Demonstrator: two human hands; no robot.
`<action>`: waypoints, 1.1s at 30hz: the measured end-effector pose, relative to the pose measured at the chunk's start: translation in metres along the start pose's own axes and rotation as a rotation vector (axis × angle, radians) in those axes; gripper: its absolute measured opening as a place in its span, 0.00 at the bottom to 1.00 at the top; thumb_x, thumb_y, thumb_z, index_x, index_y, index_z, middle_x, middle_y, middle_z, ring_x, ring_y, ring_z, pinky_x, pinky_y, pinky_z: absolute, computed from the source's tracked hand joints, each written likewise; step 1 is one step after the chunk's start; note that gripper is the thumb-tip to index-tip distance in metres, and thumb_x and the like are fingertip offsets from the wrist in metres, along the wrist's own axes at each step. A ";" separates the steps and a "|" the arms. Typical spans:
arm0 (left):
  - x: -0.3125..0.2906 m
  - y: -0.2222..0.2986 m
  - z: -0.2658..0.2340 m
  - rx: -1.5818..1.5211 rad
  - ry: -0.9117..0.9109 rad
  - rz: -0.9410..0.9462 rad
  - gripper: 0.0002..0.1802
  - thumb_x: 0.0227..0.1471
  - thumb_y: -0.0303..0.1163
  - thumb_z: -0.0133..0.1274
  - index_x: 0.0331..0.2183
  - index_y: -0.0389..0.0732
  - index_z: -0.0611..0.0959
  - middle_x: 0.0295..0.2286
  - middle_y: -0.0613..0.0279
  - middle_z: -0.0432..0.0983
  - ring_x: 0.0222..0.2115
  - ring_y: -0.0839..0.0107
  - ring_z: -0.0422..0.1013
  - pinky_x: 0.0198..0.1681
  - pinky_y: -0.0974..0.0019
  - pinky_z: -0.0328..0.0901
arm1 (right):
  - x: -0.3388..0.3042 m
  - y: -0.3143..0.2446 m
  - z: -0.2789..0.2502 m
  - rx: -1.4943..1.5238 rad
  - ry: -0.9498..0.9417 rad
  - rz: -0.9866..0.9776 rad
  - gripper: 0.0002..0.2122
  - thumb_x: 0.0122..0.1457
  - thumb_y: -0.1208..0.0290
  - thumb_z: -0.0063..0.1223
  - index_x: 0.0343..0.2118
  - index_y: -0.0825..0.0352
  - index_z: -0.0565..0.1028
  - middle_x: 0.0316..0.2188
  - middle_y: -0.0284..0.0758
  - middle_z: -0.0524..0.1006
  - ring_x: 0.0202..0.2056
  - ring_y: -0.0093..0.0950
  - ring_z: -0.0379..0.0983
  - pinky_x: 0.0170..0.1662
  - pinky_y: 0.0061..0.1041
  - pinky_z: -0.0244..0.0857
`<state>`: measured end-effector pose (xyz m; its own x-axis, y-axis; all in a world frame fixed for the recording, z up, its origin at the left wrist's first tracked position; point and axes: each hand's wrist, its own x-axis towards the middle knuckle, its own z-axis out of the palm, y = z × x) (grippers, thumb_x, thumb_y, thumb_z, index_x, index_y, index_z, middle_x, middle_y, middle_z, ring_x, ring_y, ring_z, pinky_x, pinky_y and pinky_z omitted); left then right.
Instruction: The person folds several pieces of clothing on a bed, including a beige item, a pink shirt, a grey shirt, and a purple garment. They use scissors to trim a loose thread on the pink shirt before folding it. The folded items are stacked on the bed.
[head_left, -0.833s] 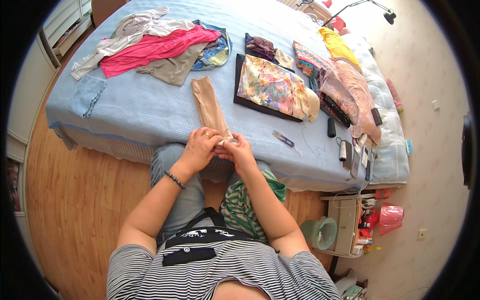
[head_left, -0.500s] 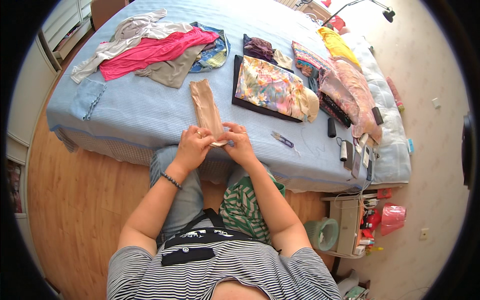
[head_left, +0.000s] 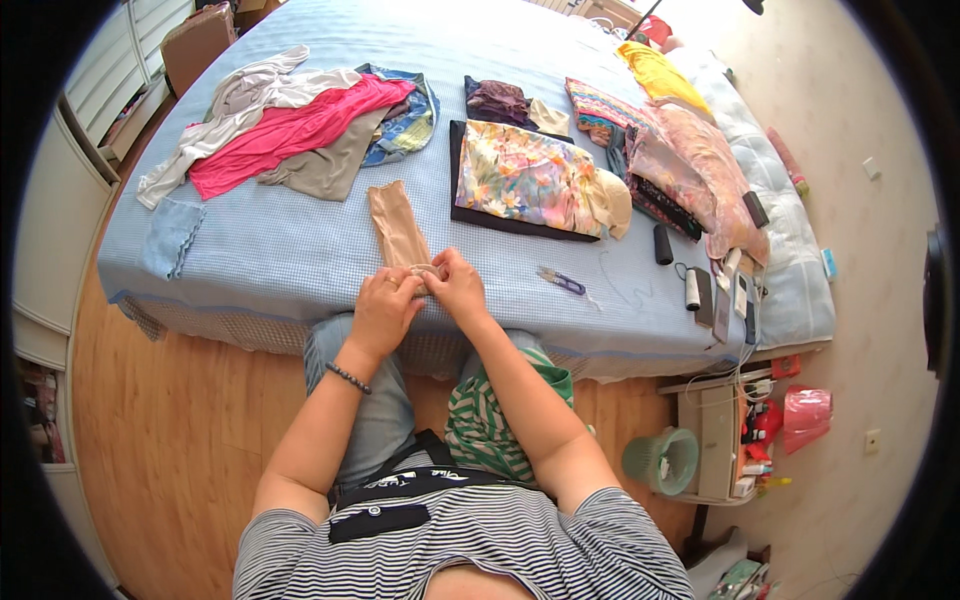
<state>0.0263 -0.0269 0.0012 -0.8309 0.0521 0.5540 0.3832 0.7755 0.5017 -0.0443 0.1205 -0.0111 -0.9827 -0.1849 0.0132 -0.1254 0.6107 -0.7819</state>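
A long, narrow beige piece of cloth (head_left: 396, 225), tube-like and slightly creased, lies at the near edge of the bed. Its near end is gathered between the fingertips of both my hands. My left hand (head_left: 384, 310) pinches it from the left, wearing a ring, with a dark bead bracelet on the wrist. From the right, my right hand (head_left: 457, 288) holds the same end, thumb and fingers pressed together. A green-and-white striped cloth (head_left: 490, 415) lies over my lap. To the right of my right hand, small thread snips (head_left: 562, 281) rest on the bedspread.
The blue checked bedspread (head_left: 290, 245) carries a heap of clothes with a pink garment (head_left: 290, 130), a folded light-blue cloth (head_left: 172, 240) and a folded floral garment (head_left: 525, 175). Phones and a black case (head_left: 662, 244) lie rightward. A green bin (head_left: 660, 462) stands beside a small cabinet (head_left: 717, 430).
My fingertips have come closer together on the near end of the beige cloth, and that end is now bunched. The whole view has shifted slightly.
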 end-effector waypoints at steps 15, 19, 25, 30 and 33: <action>0.015 -0.014 0.000 -0.099 -0.064 -0.152 0.07 0.42 0.27 0.58 0.28 0.38 0.79 0.28 0.58 0.74 0.34 0.58 0.69 0.40 0.60 0.64 | 0.008 0.011 0.006 -0.253 -0.030 -0.246 0.08 0.48 0.66 0.56 0.23 0.67 0.76 0.23 0.41 0.73 0.33 0.40 0.70 0.38 0.37 0.64; 0.007 -0.003 -0.004 -0.018 -0.087 0.031 0.08 0.42 0.26 0.57 0.29 0.40 0.77 0.30 0.60 0.72 0.37 0.58 0.68 0.40 0.59 0.64 | 0.012 -0.001 0.008 -0.244 0.009 -0.129 0.07 0.46 0.68 0.57 0.25 0.66 0.76 0.22 0.41 0.72 0.32 0.40 0.70 0.37 0.35 0.65; 0.011 -0.027 0.008 -0.080 -0.146 -0.197 0.06 0.44 0.28 0.56 0.29 0.40 0.77 0.28 0.57 0.73 0.33 0.56 0.70 0.35 0.59 0.66 | -0.001 0.001 -0.002 -0.018 0.070 -0.605 0.08 0.42 0.72 0.62 0.27 0.65 0.77 0.23 0.38 0.72 0.32 0.39 0.70 0.36 0.35 0.65; 0.020 -0.020 0.002 -0.018 -0.142 -0.215 0.08 0.45 0.29 0.56 0.31 0.40 0.77 0.30 0.55 0.73 0.33 0.55 0.69 0.35 0.57 0.66 | 0.016 0.012 0.005 -0.156 -0.067 -0.399 0.07 0.47 0.70 0.58 0.28 0.65 0.76 0.25 0.39 0.73 0.33 0.41 0.70 0.37 0.37 0.65; 0.021 -0.012 -0.005 0.034 -0.079 0.147 0.06 0.46 0.29 0.56 0.30 0.40 0.78 0.28 0.57 0.74 0.33 0.56 0.70 0.34 0.58 0.66 | 0.025 0.006 0.006 -0.170 -0.122 -0.259 0.07 0.49 0.68 0.56 0.28 0.66 0.76 0.26 0.39 0.74 0.34 0.42 0.70 0.38 0.38 0.65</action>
<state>0.0060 -0.0387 0.0103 -0.7968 0.2146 0.5649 0.4897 0.7771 0.3955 -0.0692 0.1152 -0.0190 -0.8928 -0.4356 0.1147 -0.3999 0.6494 -0.6468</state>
